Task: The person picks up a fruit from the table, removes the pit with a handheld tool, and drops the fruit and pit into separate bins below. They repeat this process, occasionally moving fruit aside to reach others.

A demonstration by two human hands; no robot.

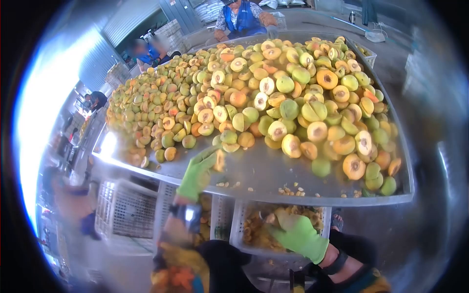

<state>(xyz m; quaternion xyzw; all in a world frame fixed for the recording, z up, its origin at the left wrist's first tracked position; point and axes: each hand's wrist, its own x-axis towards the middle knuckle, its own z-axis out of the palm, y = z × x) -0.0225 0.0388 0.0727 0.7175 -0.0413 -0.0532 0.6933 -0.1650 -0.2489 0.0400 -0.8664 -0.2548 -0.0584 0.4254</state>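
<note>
Head view: left hand (198, 170) pinches a fruit half (220, 160), right hand (299, 235) with grip unclear, vest (245, 18) with unreadable mark.

Blown-out glare at left, bright reflection on the metal table (259, 168), black fisheye edges, hazy right hand (299, 235).

The table (273, 168) is faced in smooth, glossy metal; on it, fruit (289, 110) is matt-skinned; below it, a crate (127, 210) is formed of matt plastic.
</note>
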